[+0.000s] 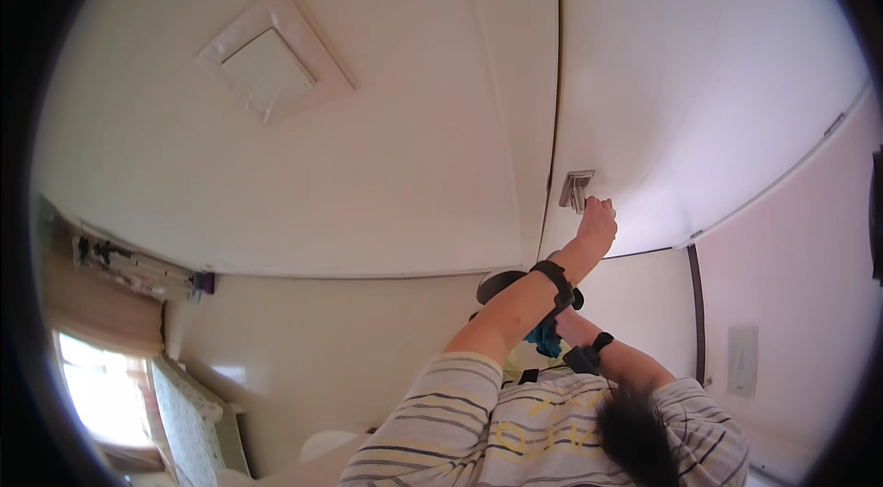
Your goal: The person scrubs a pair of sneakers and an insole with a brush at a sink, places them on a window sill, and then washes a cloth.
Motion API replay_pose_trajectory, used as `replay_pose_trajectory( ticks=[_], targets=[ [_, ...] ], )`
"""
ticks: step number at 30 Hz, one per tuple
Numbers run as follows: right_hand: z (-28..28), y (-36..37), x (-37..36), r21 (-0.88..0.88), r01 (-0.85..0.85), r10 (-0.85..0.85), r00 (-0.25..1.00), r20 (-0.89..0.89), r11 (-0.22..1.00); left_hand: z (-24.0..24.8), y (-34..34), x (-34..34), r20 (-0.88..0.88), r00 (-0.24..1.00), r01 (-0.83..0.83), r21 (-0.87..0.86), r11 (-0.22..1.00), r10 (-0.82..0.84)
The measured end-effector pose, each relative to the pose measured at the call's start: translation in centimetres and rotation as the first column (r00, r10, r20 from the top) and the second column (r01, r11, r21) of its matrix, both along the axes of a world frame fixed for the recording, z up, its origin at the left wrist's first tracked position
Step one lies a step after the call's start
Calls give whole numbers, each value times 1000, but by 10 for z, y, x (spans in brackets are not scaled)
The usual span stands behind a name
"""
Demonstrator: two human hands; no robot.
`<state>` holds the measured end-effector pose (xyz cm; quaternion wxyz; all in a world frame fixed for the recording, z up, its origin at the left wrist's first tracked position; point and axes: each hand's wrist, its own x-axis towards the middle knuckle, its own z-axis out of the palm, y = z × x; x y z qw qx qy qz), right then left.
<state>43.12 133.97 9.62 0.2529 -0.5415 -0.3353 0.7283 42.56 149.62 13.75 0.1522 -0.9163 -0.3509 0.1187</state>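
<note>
My left arm reaches up and across to a white door (pixel 681 91). The fingers of my left hand (pixel 599 220) are curled at the metal door handle (pixel 576 189) and appear closed on its lever. Below my left forearm is my right hand (pixel 572 329), partly covered by that arm. A bunched teal cloth (pixel 545 338) shows at its fingers and seems held in them. Black straps with small dark devices sit on both wrists.
A square white switch plate (pixel 269 71) is fixed to the wall left of the door. Another plate (pixel 742 361) is on the right-hand wall. Hinges run along the door's right edge. A bright window (pixel 106 390) with curtains and a bed (pixel 198 413) are at lower left.
</note>
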Motion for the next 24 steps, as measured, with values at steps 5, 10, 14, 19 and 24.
replay_pose_trajectory(
  ticks=[5,10,14,19,24],
  targets=[
    [-69,-12,-49,82,178,-177,984,-19,981,-3,-23,0,113,992,71,-87,994,-61],
    [-81,-27,-99,-139,476,-494,856,-152,868,21,-98,-6,442,886,296,-305,905,-140],
    [-78,-36,-126,-189,585,-614,765,-193,789,30,-157,-32,557,696,636,-185,749,-453],
    [-75,-46,-125,-193,677,-704,684,-192,710,56,-187,-79,792,496,867,-476,147,-357],
    [-70,-59,-71,-121,789,-798,593,-106,603,71,-161,-53,972,229,936,-236,263,55]
  ],
)
